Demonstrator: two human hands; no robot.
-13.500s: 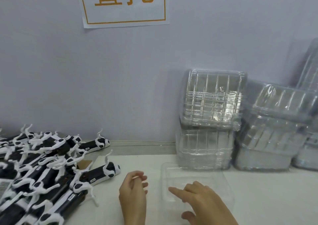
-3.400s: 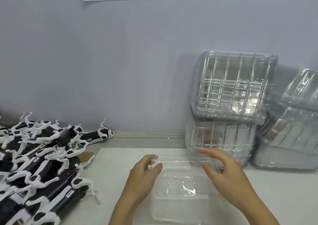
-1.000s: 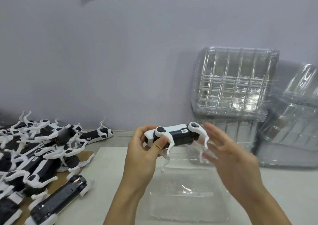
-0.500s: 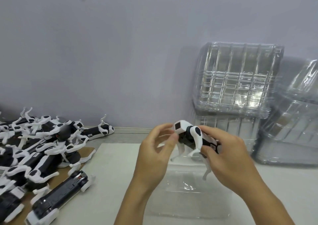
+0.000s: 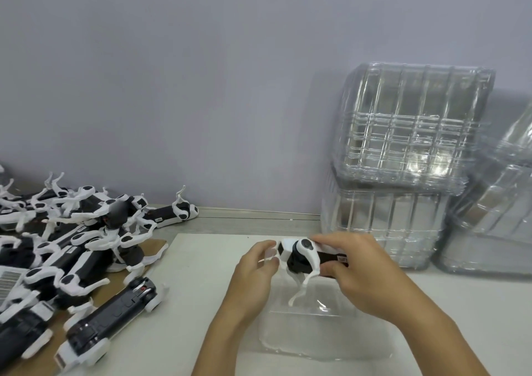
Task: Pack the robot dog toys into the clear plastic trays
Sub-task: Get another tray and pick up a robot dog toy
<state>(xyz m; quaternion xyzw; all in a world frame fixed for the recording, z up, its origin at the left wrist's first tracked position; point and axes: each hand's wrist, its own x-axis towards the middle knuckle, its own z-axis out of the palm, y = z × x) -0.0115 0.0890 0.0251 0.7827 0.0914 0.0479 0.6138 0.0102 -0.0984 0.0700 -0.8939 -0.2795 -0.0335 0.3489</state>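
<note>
A black-and-white robot dog toy (image 5: 300,257) hangs in the air over a clear plastic tray (image 5: 322,338) that lies on the white mat. My right hand (image 5: 365,275) grips the toy's black body from above and behind. My left hand (image 5: 256,272) pinches the toy's white front end with fingertips and thumb. One white leg dangles down toward the tray. The tray's far part is hidden behind my hands.
A heap of robot dog toys (image 5: 66,249) covers the table's left side on brown cardboard (image 5: 155,246). Stacks of clear trays (image 5: 408,157) stand against the wall at the right, with more (image 5: 495,211) beside them. The white mat (image 5: 201,289) lies between heap and tray.
The toy has come lower, down toward the tray. Both hands keep hold of it, and my right hand has closed further round its body.
</note>
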